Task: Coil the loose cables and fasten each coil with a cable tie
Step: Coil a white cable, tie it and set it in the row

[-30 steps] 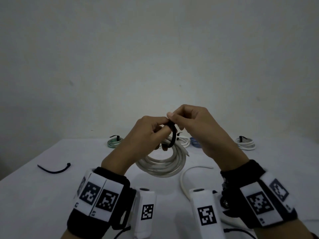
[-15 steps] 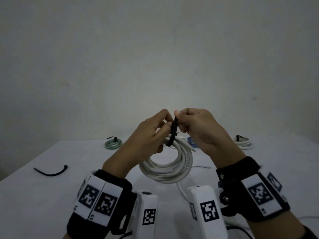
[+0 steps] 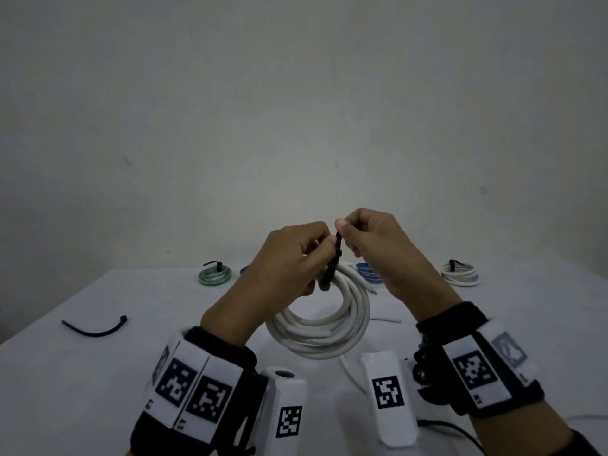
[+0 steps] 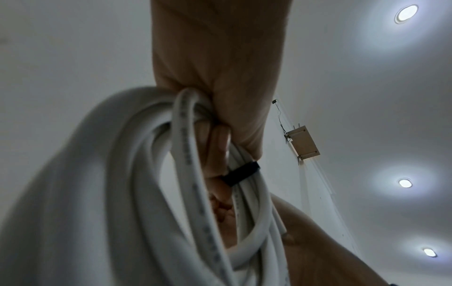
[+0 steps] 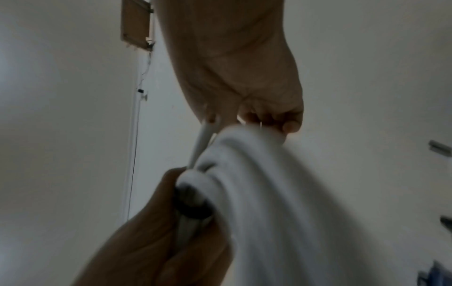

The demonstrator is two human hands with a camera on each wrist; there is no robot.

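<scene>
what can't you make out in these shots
- Tie head: head view, the fingers of both hands cover it, so whether it is locked cannot be told.
- Blue coil: head view, mostly behind the right hand.
- White coil: right wrist view, blurred; its strands merge.
- Loose cable: head view, one end runs behind a wrist camera.
- Left hand grip: left wrist view, the coil hides the fingertips.

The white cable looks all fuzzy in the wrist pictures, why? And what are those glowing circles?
Right wrist view: the white cable coil sits close to the lens and smears into blur. Left wrist view: its near loops blur too, while the black cable tie stays sharper; the circles are ceiling lights with hazy glare.
</scene>
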